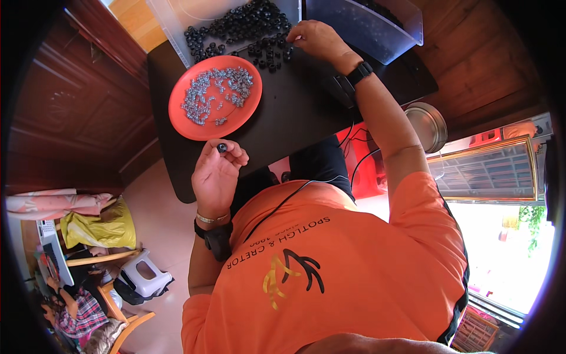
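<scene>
My left hand (pixel 215 177) is palm up by the table's near edge. Between its thumb and fingertips it pinches a small black cylindrical part (pixel 221 147) with a hole in its end. Just beyond lies an orange plate (pixel 175 118) scattered with small shiny metal pieces (pixel 200 97). Farther right, my right hand (pixel 321 41) reaches to the pile of loose black parts (pixel 271 56) at the mouth of a clear bin. Its thumb and fingers are closed together beside the pile. What they hold, if anything, is hidden.
The clear plastic bin (pixel 171 29) lies behind the plate with many black parts inside. A second translucent bin (pixel 383 47) stands to its right. Both rest on a dark table (pixel 277 112). A round metal tin (pixel 427 127) and cables (pixel 354 138) are at the right. At far left a person (pixel 76 312) sits near a grey stool (pixel 144 274).
</scene>
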Tool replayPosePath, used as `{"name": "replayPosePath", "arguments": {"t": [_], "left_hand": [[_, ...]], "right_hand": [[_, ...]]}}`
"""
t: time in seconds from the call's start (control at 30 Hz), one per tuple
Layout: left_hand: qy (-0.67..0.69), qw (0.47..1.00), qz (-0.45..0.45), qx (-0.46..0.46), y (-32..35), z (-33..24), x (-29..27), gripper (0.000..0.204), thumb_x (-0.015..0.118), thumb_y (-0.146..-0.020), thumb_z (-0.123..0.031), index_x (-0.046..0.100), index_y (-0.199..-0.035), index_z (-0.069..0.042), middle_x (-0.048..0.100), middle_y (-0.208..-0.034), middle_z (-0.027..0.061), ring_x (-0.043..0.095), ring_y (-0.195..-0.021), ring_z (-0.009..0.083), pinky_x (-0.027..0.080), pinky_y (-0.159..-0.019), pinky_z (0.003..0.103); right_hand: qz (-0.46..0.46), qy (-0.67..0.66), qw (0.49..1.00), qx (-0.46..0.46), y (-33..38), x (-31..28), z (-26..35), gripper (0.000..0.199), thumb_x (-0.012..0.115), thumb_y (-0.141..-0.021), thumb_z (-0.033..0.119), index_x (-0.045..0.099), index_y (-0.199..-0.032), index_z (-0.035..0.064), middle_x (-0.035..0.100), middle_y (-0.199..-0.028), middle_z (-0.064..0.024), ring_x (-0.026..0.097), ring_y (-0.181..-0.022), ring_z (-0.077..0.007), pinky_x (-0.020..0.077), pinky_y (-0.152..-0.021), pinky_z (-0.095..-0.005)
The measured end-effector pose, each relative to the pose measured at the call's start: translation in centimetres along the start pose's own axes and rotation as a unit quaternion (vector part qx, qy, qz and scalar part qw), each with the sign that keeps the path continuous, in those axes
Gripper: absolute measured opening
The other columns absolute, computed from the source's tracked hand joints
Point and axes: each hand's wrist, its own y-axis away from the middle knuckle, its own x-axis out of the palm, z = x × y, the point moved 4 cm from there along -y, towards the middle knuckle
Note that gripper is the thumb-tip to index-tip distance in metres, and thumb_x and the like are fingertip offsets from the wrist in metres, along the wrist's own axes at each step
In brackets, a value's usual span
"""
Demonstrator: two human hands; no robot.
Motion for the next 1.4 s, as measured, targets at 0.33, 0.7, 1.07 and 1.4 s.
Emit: {"name": "replayPosePath", "arguments": {"t": [0.33, 0.7, 1.07, 1.4], "left_hand": [[-0.006, 1.0, 0.0, -0.001, 0.0, -0.1, 0.0, 0.021, 0.041, -0.095, -0.018, 0.052, -0.099, -0.001, 0.054, -0.092, 0.0118, 0.053, -0.087, 0.0234, 0.043, -0.08, 0.036], [0.017, 1.0, -0.013, -0.002, 0.1, -0.1, 0.1, 0.019, 0.042, -0.095, -0.018, 0.052, -0.098, -0.002, 0.054, -0.093, 0.0108, 0.053, -0.088, 0.0227, 0.043, -0.081, 0.035], [-0.001, 1.0, 0.011, -0.014, -0.9, -0.3, 1.7, 0.02, 0.044, -0.095, -0.02, 0.054, -0.099, -0.004, 0.056, -0.094, 0.009, 0.055, -0.086, 0.0221, 0.044, -0.078, 0.034], [0.005, 1.0, 0.029, -0.003, -0.6, -0.8, 2.8, 0.021, 0.043, -0.096, -0.021, 0.055, -0.102, -0.005, 0.057, -0.093, 0.0075, 0.056, -0.086, 0.0211, 0.045, -0.079, 0.034]], "right_hand": [[0.044, 0.0, 0.998, -0.036, -1.1, 1.3, 2.8, 0.015, 0.062, -0.079, 0.022, 0.07, -0.087, 0.013, 0.064, -0.088, -0.0065, 0.061, -0.093, -0.0266, 0.05, -0.081, -0.0384], [0.097, -0.308, 0.945, 0.054, -0.6, 0.0, 4.9, 0.013, 0.065, -0.082, 0.012, 0.068, -0.094, 0.0074, 0.066, -0.09, -0.0032, 0.062, -0.089, -0.0145, 0.0481, -0.083, -0.0249], [0.136, -0.724, 0.673, 0.067, 4.6, -1.5, 14.6, 0.016, 0.068, -0.085, 0.009, 0.069, -0.1, 0.0056, 0.068, -0.091, -0.0009, 0.062, -0.086, -0.0095, 0.0491, -0.078, -0.0237], [0.139, -0.737, 0.66, 0.042, 5.1, -0.9, 16.5, 0.018, 0.064, -0.089, 0.01, 0.069, -0.105, 0.0073, 0.069, -0.101, -0.002, 0.061, -0.088, -0.0088, 0.0492, -0.079, -0.0238]]}}
